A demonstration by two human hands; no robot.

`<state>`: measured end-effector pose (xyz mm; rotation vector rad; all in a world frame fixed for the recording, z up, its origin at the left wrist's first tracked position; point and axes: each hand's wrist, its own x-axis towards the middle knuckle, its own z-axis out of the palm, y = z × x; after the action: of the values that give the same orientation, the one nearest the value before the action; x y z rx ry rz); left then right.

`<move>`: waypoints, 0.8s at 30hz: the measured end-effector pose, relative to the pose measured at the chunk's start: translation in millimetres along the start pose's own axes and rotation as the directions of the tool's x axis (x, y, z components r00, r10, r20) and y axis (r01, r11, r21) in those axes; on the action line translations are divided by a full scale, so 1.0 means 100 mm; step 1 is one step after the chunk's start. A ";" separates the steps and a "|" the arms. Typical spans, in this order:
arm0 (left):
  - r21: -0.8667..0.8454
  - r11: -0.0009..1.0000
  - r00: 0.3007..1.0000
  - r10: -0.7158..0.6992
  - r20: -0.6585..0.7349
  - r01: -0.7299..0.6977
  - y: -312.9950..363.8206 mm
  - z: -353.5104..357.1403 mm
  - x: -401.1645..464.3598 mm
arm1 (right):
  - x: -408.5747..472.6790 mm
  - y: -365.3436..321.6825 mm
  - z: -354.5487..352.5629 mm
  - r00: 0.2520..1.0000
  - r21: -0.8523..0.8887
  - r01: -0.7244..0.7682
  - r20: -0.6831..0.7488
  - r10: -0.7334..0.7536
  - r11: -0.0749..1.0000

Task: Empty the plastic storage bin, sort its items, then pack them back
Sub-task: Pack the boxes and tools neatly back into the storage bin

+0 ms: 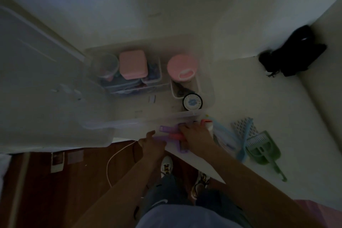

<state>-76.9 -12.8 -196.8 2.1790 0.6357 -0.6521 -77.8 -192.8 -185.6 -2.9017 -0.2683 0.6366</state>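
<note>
From the head camera I look down on a dim white table (pixel 259 98) with the clear bin (pixel 209 87) standing on it near its front edge. Inside the bin I can see a pink square box (pixel 133 65), a pink round lid (pixel 182 67), a clear cup (pixel 108 65) and a round dial-faced thing (pixel 192 102) by the near right corner. The bin's lid (pixel 46 79) lies to its left.

My right hand (pixel 194 138) rests just in front of the bin's near wall, its fingers curled down over a pink tool (pixel 175 136) and purple tools (pixel 167 128); I cannot tell how firmly it grips. My left hand (pixel 152 143) sits beside it, fingers bent at a purple piece (pixel 160 138) on the table edge; whether it holds that, I cannot tell.

Right of the hands lie a blue brush (pixel 244 142), a grey mesh piece (pixel 242 126) and a green scoop (pixel 262 149). A black bundle (pixel 296 52) lies at the far right.
</note>
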 end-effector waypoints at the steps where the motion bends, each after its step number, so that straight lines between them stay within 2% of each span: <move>1: -0.006 1.000 1.000 -0.014 0.006 0.014 -0.04 0.00 0.04 | 0.06 -0.01 0.05 0.999 -0.025 0.003 0.035 -0.002 1.000; 4: -0.010 1.000 0.999 -0.028 0.039 0.029 -0.12 -0.05 0.13 | 0.13 -0.05 0.04 0.996 -0.068 -0.004 0.085 0.010 0.998; 7: -0.174 0.985 0.997 -0.004 0.073 0.016 -0.13 -0.09 0.16 | 0.13 -0.08 -0.04 0.997 -0.070 0.006 0.079 0.000 0.998; 9: -0.159 0.983 0.996 0.090 -0.003 -0.089 -0.14 -0.08 0.14 | 0.11 -0.09 -0.04 0.999 -0.073 0.001 0.054 0.003 0.997; 11: -0.089 0.975 0.976 0.192 -0.108 -0.201 -0.16 -0.08 0.11 | 0.07 -0.10 0.01 1.000 -0.101 0.004 0.010 -0.003 0.995; 12: -0.008 0.969 0.962 0.245 -0.117 -0.248 -0.16 -0.10 0.09 | 0.06 -0.10 0.03 1.000 -0.106 0.015 -0.017 -0.017 0.994; 13: 0.105 0.947 0.945 0.313 -0.099 -0.303 -0.19 -0.11 0.10 | 0.05 -0.10 0.04 0.999 -0.105 0.025 -0.044 -0.030 0.994; 15: 0.361 0.836 0.896 0.444 -0.003 -0.413 -0.30 -0.16 0.16 | 0.01 -0.12 0.03 0.993 -0.099 0.032 -0.106 -0.042 0.995; 18: 0.531 0.690 0.841 0.535 0.085 -0.492 -0.39 -0.28 0.21 | -0.07 -0.12 0.00 0.972 -0.139 0.054 -0.221 -0.084 0.989; 21: 0.556 0.584 0.757 0.639 0.136 -0.592 -0.44 -0.37 0.21 | -0.15 -0.10 -0.03 0.947 -0.168 0.071 -0.298 -0.119 0.983; 24: 0.396 0.559 0.651 0.745 0.146 -0.729 -0.42 -0.50 0.05 | -0.30 -0.11 -0.13 0.958 -0.161 0.059 -0.267 -0.101 0.985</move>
<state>-86.7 51.7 -192.8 2.5650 -0.5007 -0.2827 -101.1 -190.2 -160.2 -3.0562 -0.4118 0.2033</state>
